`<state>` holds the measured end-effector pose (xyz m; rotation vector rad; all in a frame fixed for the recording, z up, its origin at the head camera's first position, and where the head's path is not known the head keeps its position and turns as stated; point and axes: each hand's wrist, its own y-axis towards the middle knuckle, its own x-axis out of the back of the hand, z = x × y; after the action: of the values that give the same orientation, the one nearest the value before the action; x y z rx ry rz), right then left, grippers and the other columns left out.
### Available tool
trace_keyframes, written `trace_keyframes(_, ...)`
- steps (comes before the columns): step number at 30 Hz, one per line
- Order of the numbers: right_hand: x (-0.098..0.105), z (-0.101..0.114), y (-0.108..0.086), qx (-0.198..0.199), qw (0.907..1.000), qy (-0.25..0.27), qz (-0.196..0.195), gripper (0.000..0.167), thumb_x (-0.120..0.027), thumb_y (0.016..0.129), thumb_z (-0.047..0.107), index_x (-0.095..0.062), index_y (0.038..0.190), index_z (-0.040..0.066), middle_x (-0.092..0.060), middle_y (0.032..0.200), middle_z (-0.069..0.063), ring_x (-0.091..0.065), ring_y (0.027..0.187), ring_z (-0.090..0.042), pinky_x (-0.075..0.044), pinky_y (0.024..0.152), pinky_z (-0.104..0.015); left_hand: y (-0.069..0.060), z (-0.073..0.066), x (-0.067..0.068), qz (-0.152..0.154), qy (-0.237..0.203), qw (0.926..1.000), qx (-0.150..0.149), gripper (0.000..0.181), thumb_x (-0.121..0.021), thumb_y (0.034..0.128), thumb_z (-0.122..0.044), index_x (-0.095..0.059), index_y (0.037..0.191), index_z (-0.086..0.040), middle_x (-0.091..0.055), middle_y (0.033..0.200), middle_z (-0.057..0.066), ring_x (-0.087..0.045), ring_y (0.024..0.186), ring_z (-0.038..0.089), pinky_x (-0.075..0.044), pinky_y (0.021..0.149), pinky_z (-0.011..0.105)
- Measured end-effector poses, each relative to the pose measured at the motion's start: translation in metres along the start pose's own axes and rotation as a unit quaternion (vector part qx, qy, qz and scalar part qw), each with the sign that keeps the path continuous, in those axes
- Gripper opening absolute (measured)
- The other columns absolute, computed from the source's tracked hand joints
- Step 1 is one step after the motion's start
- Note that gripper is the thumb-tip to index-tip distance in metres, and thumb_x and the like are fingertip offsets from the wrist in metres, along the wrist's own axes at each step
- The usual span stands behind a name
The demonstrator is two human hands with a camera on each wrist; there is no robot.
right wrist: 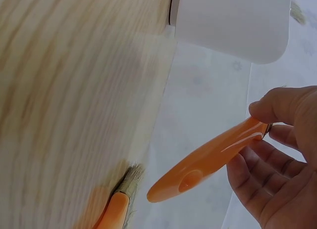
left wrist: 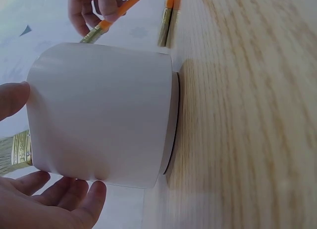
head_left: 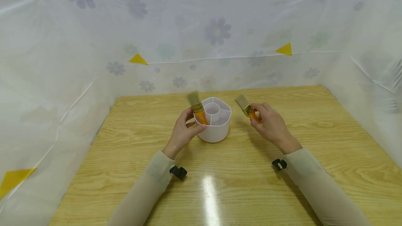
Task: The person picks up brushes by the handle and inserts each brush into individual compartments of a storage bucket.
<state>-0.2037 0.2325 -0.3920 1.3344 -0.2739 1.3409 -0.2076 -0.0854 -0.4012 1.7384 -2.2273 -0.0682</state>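
Right grip [head_left: 271,125] pinches an orange-handled brush [head_left: 248,110] apart from the white holder [head_left: 216,132], its long axis slanting, bristles up and leftward, butt angled down toward the desk [head_left: 251,184]. With my left grip [head_left: 183,130] I hold the holder's wall, thumb at the rim; a second brush [head_left: 196,103] leans in its left compartment, bristles up. My right-wrist view reveals a third brush [right wrist: 116,208] on the desk, hidden from the head camera.
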Motion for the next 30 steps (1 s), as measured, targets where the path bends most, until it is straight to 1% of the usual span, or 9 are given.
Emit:
trace_keyframes(1, 0.000, 0.000, 0.000, 0.000, 1.0000, 0.000, 0.000, 0.044, -0.068, 0.083, 0.005, -0.055, 0.125, 0.005, -0.056, 0.103, -0.012, -0.052, 0.067, -0.017, -0.043, 0.052, -0.031, 0.000, -0.003, 0.000, 0.003, -0.002, 1.0000, 0.003, 0.069, -0.075, 0.0839, -0.020, -0.040, 0.142, -0.008, -0.044, 0.140, 0.009, -0.042, 0.127, 0.028, -0.038, 0.104, 0.048)
trace_keyframes(7, 0.000, 0.000, 0.000, 0.002, 1.0000, 0.001, -0.002, 0.044, -0.068, 0.083, 0.005, -0.055, 0.126, 0.005, -0.057, 0.103, -0.012, -0.052, 0.067, -0.017, -0.044, 0.053, -0.032, -0.008, -0.032, 0.000, 0.009, -0.004, 0.9999, 0.010, 0.063, -0.069, 0.0856, -0.005, -0.037, 0.140, 0.003, -0.042, 0.140, 0.018, -0.040, 0.128, 0.035, -0.036, 0.103, 0.054)
trace_keyframes(8, 0.000, 0.000, 0.000, 0.002, 1.0000, 0.000, -0.003, 0.044, -0.067, 0.083, 0.005, -0.055, 0.126, 0.005, -0.057, 0.103, -0.012, -0.052, 0.067, -0.017, -0.044, 0.053, -0.032, -0.009, -0.034, 0.000, 0.009, -0.004, 0.9999, 0.007, 0.063, -0.069, 0.0857, -0.005, -0.037, 0.139, 0.004, -0.042, 0.139, 0.019, -0.040, 0.127, 0.036, -0.036, 0.103, 0.054)
trace_keyframes(11, 0.000, 0.000, 0.000, 0.004, 1.0000, 0.000, -0.007, 0.044, -0.067, 0.083, 0.004, -0.055, 0.125, 0.005, -0.057, 0.102, -0.011, -0.052, 0.067, -0.017, -0.044, 0.053, -0.031, -0.008, -0.033, -0.001, 0.010, -0.002, 0.9999, 0.007, 0.063, -0.070, 0.0857, -0.006, -0.037, 0.139, 0.004, -0.042, 0.139, 0.019, -0.041, 0.127, 0.036, -0.037, 0.103, 0.054)
trace_keyframes(12, -0.001, 0.000, 0.000, 0.005, 1.0000, 0.000, -0.008, 0.044, -0.067, 0.083, 0.004, -0.055, 0.125, 0.005, -0.057, 0.102, -0.011, -0.052, 0.067, -0.018, -0.044, 0.053, -0.031, -0.007, -0.030, -0.001, 0.010, -0.002, 0.9999, 0.007, 0.063, -0.070, 0.0856, -0.006, -0.037, 0.139, 0.004, -0.042, 0.139, 0.019, -0.041, 0.127, 0.036, -0.037, 0.103, 0.054)
trace_keyframes(18, 0.000, 0.000, -0.001, 0.008, 0.9999, 0.003, -0.013, 0.045, -0.067, 0.082, 0.003, -0.055, 0.125, 0.004, -0.057, 0.102, -0.011, -0.053, 0.068, -0.019, -0.044, 0.053, -0.031, 0.001, -0.004, -0.002, 0.010, -0.011, 0.9999, 0.006, 0.067, -0.072, 0.0855, -0.009, -0.036, 0.142, -0.003, -0.041, 0.142, 0.014, -0.039, 0.129, 0.031, -0.036, 0.104, 0.052)
trace_keyframes(20, 0.000, 0.001, -0.001, 0.009, 0.9998, 0.004, -0.014, 0.045, -0.067, 0.082, 0.003, -0.054, 0.125, 0.004, -0.057, 0.102, -0.011, -0.053, 0.068, -0.020, -0.044, 0.053, -0.032, 0.002, 0.000, -0.002, 0.008, -0.012, 0.9999, 0.004, 0.067, -0.072, 0.0855, -0.012, -0.037, 0.142, -0.006, -0.042, 0.142, 0.012, -0.040, 0.129, 0.029, -0.037, 0.104, 0.050)
trace_keyframes(25, 0.001, 0.003, 0.000, 0.015, 0.9997, 0.008, -0.018, 0.045, -0.067, 0.083, 0.003, -0.054, 0.126, 0.003, -0.057, 0.103, -0.012, -0.054, 0.069, -0.022, -0.044, 0.054, -0.032, 0.001, 0.003, -0.002, -0.002, -0.010, 0.9999, -0.002, 0.066, -0.074, 0.0844, -0.018, -0.040, 0.140, -0.011, -0.044, 0.139, 0.005, -0.042, 0.127, 0.024, -0.039, 0.103, 0.047)
trace_keyframes(30, 0.003, 0.006, 0.001, 0.025, 0.9993, 0.012, -0.026, 0.045, -0.067, 0.083, 0.003, -0.054, 0.125, 0.003, -0.057, 0.104, -0.011, -0.055, 0.070, -0.021, -0.045, 0.054, -0.031, 0.001, 0.001, -0.002, -0.008, -0.014, 0.9999, -0.003, 0.063, -0.075, 0.0839, -0.018, -0.041, 0.137, -0.011, -0.046, 0.138, 0.003, -0.043, 0.127, 0.020, -0.040, 0.102, 0.044)
